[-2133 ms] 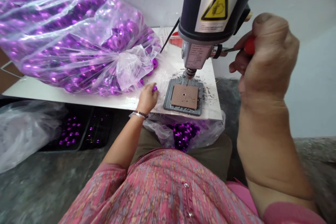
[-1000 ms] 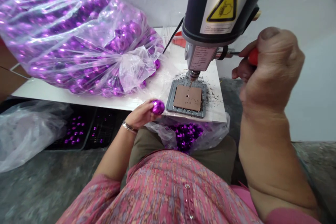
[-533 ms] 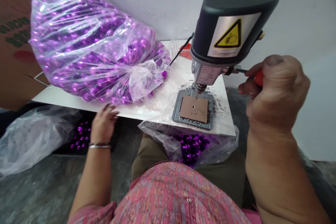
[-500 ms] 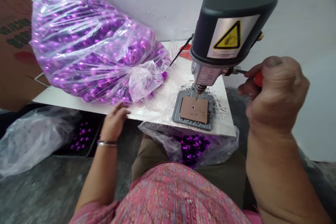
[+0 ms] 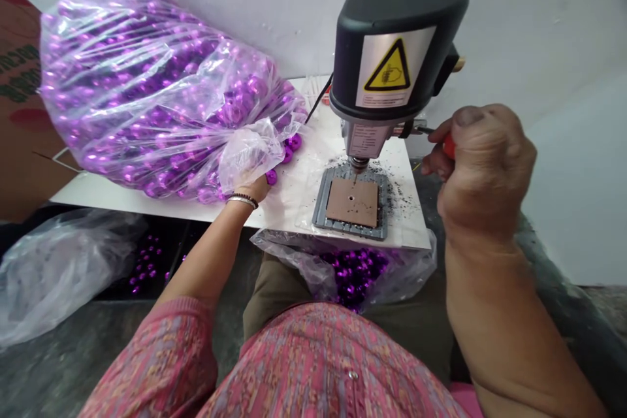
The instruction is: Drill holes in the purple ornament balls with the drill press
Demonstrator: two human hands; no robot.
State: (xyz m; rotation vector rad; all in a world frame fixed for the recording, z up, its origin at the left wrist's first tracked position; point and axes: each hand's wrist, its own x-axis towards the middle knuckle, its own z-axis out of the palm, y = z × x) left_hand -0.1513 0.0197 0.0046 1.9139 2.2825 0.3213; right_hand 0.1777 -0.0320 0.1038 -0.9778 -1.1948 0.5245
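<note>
My right hand [image 5: 487, 166] is closed round the red knob [image 5: 449, 145] of the drill press lever. The black drill press [image 5: 399, 32] has its thin bit above a square brown board [image 5: 353, 201] with a small hole in it. The board lies on the grey base plate [image 5: 321, 217]. At the mouth of a big clear plastic bag [image 5: 161, 88] full of shiny purple balls is my left hand [image 5: 255, 189]. Bunched plastic hides most of its fingers. A loose purple ball [image 5: 271, 176] is right by it, and more balls [image 5: 294, 142] lie behind.
The white table [image 5: 411, 215] has dark shavings round the base plate. Below its front edge an open plastic bag [image 5: 360, 274] holds purple balls over my lap. On the left are a cardboard box [image 5: 24, 144], a crumpled clear bag [image 5: 63, 268] and a dark tray with purple balls [image 5: 147, 261].
My left hand has moved right and forward from the table's front edge to the bag's mouth. My right hand still holds the knob. The whole view has shifted a little.
</note>
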